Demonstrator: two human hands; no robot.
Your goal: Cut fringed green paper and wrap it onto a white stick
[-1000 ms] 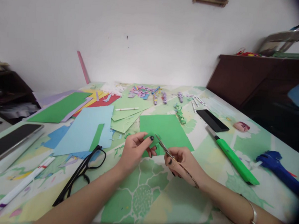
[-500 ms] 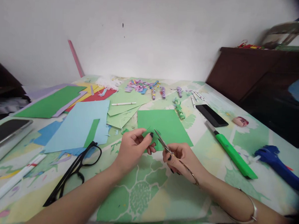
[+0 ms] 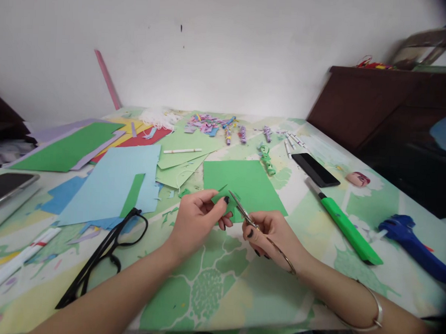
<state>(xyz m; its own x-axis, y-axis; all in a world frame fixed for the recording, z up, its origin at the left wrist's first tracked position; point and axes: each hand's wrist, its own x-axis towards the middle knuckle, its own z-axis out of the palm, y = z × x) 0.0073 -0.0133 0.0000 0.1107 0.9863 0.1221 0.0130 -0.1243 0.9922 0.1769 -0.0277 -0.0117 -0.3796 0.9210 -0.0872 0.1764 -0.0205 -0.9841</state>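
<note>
My left hand point(image 3: 203, 218) pinches a small piece of green paper point(image 3: 223, 196) between thumb and fingers. Closed around the handles of a pair of metal scissors point(image 3: 245, 215) is my right hand point(image 3: 273, 239). The scissor blades point up and left, with their tips close to the held paper; whether they touch it I cannot tell. Behind both hands a larger green sheet point(image 3: 244, 183) lies flat on the table. A narrow green strip point(image 3: 134, 194) rests on the light blue sheet point(image 3: 106, 181) to the left.
Black glasses point(image 3: 102, 255) lie left of my forearm. On the right are a green utility knife point(image 3: 349, 228) with its blade out, a black phone point(image 3: 315, 169) and a blue glue gun point(image 3: 409, 241). Curled paper pieces point(image 3: 267, 159) and paper scraps point(image 3: 208, 123) sit farther back.
The view has shifted slightly, so the table's things sit a little left and higher. Both hands stay in nearly the same position, still holding the paper and scissors.
</note>
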